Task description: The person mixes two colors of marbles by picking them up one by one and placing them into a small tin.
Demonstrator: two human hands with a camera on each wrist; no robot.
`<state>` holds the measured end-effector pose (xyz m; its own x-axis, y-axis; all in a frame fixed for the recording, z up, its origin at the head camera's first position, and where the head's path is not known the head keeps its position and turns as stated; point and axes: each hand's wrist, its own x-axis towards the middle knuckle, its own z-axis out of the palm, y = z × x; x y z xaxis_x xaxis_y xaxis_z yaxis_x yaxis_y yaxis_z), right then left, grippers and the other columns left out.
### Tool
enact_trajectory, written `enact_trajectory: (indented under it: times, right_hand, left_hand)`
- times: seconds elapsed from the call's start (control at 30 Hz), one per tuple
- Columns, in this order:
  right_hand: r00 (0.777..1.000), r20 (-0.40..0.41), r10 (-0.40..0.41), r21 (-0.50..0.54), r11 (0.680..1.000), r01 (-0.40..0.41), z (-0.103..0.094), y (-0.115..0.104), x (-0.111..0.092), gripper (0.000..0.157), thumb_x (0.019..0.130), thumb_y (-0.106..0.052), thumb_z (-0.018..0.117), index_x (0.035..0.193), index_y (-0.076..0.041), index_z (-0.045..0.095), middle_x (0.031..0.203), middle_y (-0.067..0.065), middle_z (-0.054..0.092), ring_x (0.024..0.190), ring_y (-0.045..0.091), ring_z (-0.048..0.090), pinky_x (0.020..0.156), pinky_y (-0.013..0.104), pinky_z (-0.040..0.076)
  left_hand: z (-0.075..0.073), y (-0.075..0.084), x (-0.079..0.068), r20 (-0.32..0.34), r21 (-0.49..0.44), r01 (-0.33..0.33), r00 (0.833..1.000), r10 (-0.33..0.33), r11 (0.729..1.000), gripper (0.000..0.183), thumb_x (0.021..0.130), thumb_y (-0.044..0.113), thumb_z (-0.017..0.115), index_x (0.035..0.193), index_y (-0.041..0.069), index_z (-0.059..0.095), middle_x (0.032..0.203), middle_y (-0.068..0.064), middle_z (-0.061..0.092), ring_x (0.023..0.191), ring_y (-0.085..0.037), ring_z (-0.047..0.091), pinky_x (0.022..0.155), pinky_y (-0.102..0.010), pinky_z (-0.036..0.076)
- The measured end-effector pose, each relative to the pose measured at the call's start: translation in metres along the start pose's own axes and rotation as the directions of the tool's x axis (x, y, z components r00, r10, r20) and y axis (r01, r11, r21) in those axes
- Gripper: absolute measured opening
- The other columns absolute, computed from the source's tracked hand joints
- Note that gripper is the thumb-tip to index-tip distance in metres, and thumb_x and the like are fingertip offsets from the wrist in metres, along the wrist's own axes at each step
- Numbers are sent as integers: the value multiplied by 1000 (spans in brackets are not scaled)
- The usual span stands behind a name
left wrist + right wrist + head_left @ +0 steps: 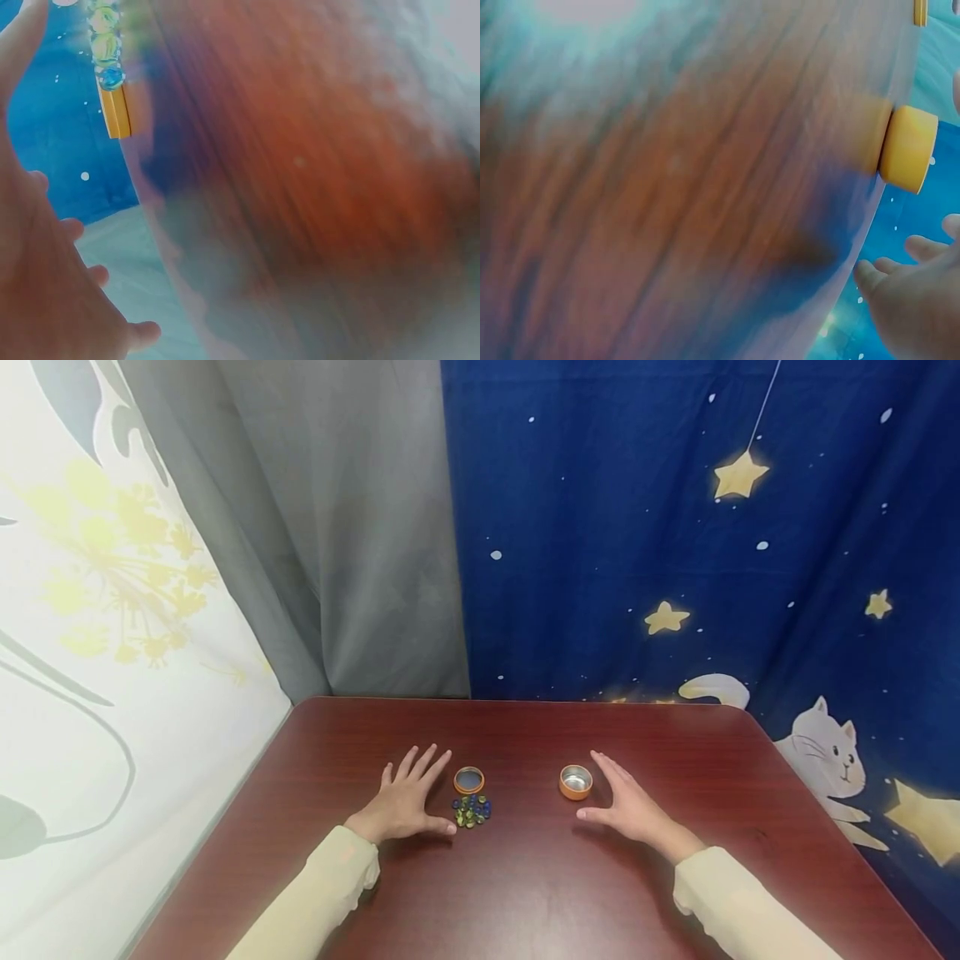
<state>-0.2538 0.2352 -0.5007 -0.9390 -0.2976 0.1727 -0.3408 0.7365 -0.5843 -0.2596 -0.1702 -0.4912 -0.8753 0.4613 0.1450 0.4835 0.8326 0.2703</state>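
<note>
My left hand [400, 803] hovers over the table with fingers spread and straight, holding nothing. Just right of it lies a small pile of glass marbles [470, 812], blue and yellow-green. Behind the pile rests a round orange-rimmed lid [469, 780], its grey inside facing up. Farther right stands a small round orange tin [576, 783], upright, with a silvery interior. My right hand [628, 802] is beside the tin's right side, thumb and fingers apart and not touching it. The left wrist view shows the marbles [106, 46] in front of the lid [115, 112]; the right wrist view shows the tin [909, 150] from the side.
The reddish-brown table [510, 893] has a glossy wood-grain top with rounded far corners. Behind it hang a grey curtain [375, 527] and a blue curtain [570, 527] with stars and a white cat. A pale patterned cloth [97, 718] borders the left side.
</note>
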Motion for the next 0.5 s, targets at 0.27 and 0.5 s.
enact_trajectory:
  times: [0.27,0.5]
  right_hand:
    - [995,-50,87,78,994,-83,6,-3,3,98,76,-39,83,151,-5,29,151,24,33,135,44,33,103,61,31]
    - [993,-78,92,125,989,-81,9,-6,5,95,77,-36,83,149,-3,31,148,25,36,126,45,46,98,55,40]
  left_hand:
    - [0,2,2,-20,-104,-3,1000,1,995,117,69,67,75,157,25,12,161,-9,12,144,-39,10,103,-70,13]
    - [2,5,5,-19,-165,26,999,-29,986,117,69,64,77,157,26,11,161,-8,12,145,-36,8,104,-69,13]
